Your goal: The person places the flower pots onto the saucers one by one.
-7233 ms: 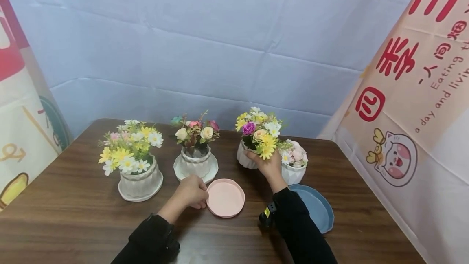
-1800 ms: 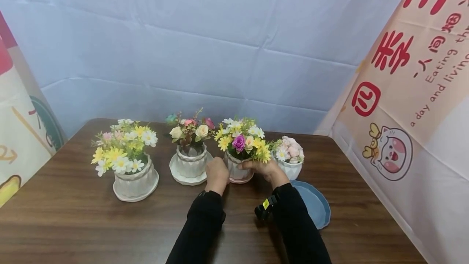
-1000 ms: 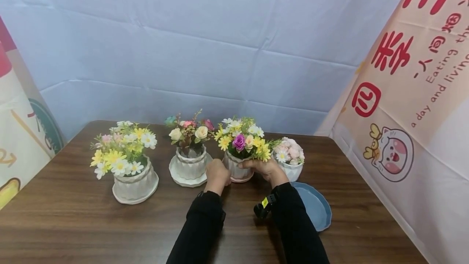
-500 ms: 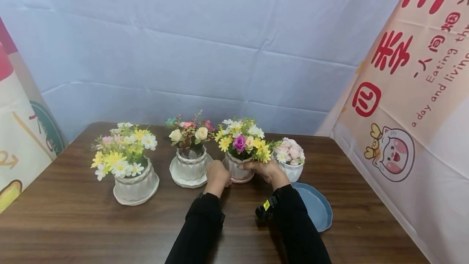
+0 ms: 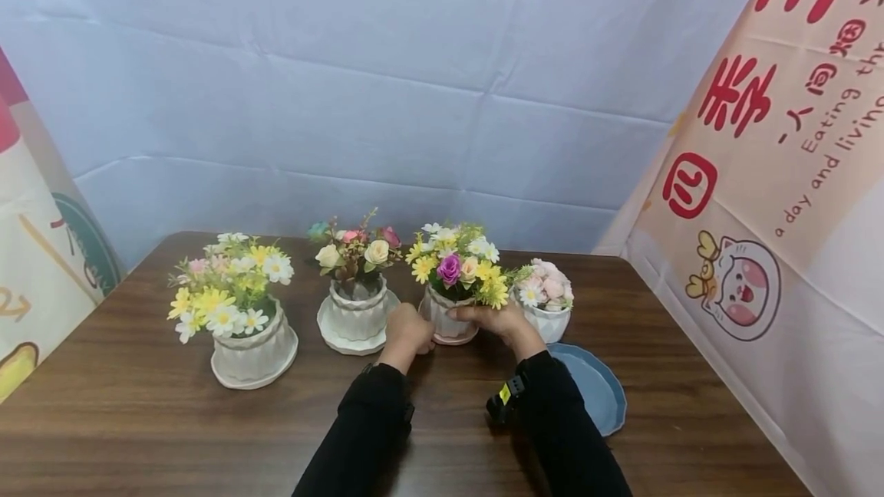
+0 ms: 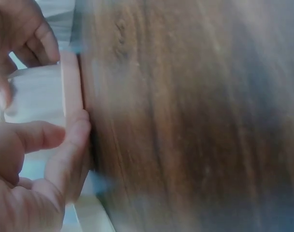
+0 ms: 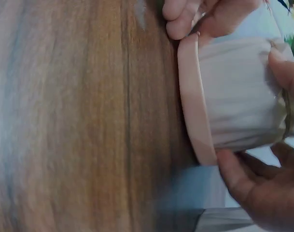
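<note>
A white fluted flowerpot (image 5: 439, 313) with yellow, white and purple flowers stands on a pink saucer (image 5: 454, 341) on the table. From the left, my left hand (image 5: 409, 328) pinches the saucer's edge; thumb and finger meet at its rim in the left wrist view. My right hand (image 5: 507, 320) holds the pot from the right. In the right wrist view its thumb lies near the top of the pot (image 7: 248, 92), with a fingertip down at the saucer's (image 7: 192, 96) rim. The right hand hides part of the pot in the head view.
Left of the hands, a pot of roses (image 5: 359, 317) and a pot of daisies (image 5: 252, 355) stand on white saucers. Close behind my right hand is a pot of pale pink flowers (image 5: 550, 324). A blue plate (image 5: 601, 397) lies partly under the right forearm.
Since the oldest frame, the pot has moved left and forward onto the pink saucer, which has shifted toward the back. My left hand moved with the saucer. Over the last second, both hands barely move.
</note>
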`<state>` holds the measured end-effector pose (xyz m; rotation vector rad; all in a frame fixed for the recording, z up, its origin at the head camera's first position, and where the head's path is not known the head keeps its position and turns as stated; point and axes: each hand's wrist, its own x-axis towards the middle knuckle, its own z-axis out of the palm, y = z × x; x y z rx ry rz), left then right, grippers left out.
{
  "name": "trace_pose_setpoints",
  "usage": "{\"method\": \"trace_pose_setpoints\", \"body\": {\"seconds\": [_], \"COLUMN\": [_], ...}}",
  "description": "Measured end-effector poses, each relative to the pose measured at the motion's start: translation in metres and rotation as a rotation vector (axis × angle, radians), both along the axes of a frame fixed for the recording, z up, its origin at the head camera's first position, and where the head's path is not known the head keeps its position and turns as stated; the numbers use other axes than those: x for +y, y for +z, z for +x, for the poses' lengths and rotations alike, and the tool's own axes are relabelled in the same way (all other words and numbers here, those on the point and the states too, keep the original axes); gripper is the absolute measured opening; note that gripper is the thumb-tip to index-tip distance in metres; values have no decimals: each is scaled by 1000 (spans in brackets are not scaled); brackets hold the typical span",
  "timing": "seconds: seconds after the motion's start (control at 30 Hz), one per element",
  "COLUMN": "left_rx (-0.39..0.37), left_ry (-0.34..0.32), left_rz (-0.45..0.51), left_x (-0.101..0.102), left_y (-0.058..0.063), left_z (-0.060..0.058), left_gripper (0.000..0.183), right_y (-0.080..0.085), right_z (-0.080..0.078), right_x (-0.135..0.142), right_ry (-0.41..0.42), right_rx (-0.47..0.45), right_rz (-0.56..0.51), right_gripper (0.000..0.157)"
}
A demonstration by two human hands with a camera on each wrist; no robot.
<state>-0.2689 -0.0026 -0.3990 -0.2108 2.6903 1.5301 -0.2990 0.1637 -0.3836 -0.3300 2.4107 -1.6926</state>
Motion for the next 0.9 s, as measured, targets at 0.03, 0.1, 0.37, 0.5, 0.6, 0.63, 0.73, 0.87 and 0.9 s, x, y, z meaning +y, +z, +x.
{"method": "trace_pose_setpoints", "body": {"seconds": [0.03, 0.1, 0.37, 0.5, 0.6, 0.63, 0.73, 0.87, 0.9], "left_rx": [14, 31, 127, 182, 217, 215, 209, 201, 210], "left_ry": [-5, -24, -170, -253, -339, -365, -418, -431, -442], "left_rz": [-7, -15, -2, -101, -189, -210, -288, -439, -482], "left_x": [0, -1, -13, -17, -18, -18, -19, -21, -22], "left_y": [0, -1, -3, 3, 8, 10, 17, 23, 24], "left_z": [1, 3, 7, 10, 14, 15, 20, 24, 24], "left_gripper": [8, 7, 5, 8, 8, 8, 12, 23, 25], "right_y": [2, 5, 12, 16, 20, 20, 23, 25, 25], "right_z": [1, 4, 15, 20, 24, 26, 29, 34, 35], "right_x": [0, -1, -6, -6, -6, -6, -4, 0, 1], "right_ry": [2, -1, -31, -38, -46, -46, -43, -37, -35], "right_rx": [21, 70, 133, 140, 148, 148, 141, 144, 148], "right_rz": [28, 87, 324, 464, 567, 592, 618, 641, 648], "right_gripper": [69, 70, 61, 48, 40, 40, 48, 61, 62]}}
